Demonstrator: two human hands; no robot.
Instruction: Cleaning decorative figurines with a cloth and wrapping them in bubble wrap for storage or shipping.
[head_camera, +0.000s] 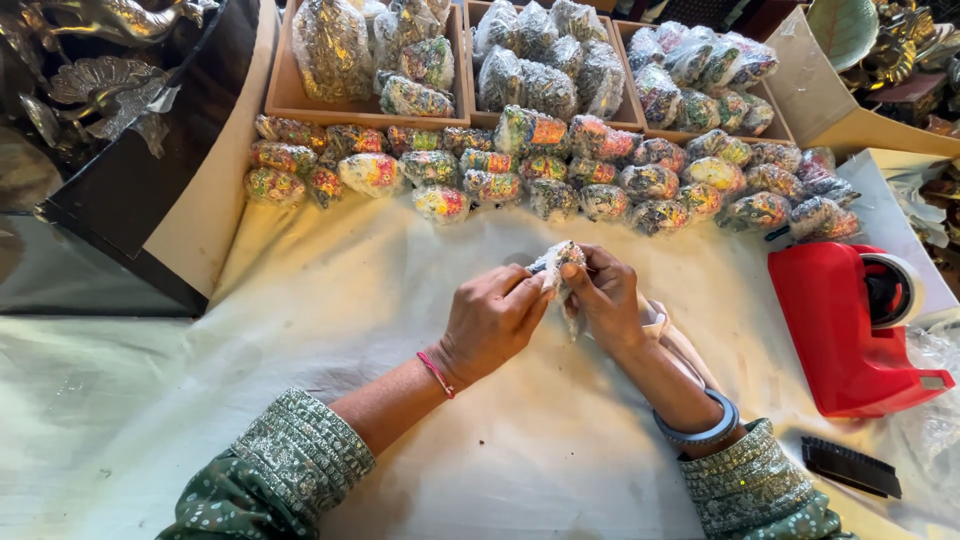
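Both of my hands meet over the middle of a white cloth-covered table (300, 330). Between them is a small object wrapped in clear bubble wrap (560, 262), with colours showing through. My left hand (490, 320) grips it from the left, fingers curled. On its right side my right hand (608, 295) pinches the wrap, and a loose tail of wrap hangs below. A red thread circles my left wrist and a grey bangle my right.
Several wrapped colourful pieces (540, 170) lie in rows at the back. Behind them stand three wooden trays (290, 95) with more bundles. A red tape dispenser (845, 325) stands at right, a black comb-like strip (850, 466) near it. Metal figurines (100, 70) sit far left.
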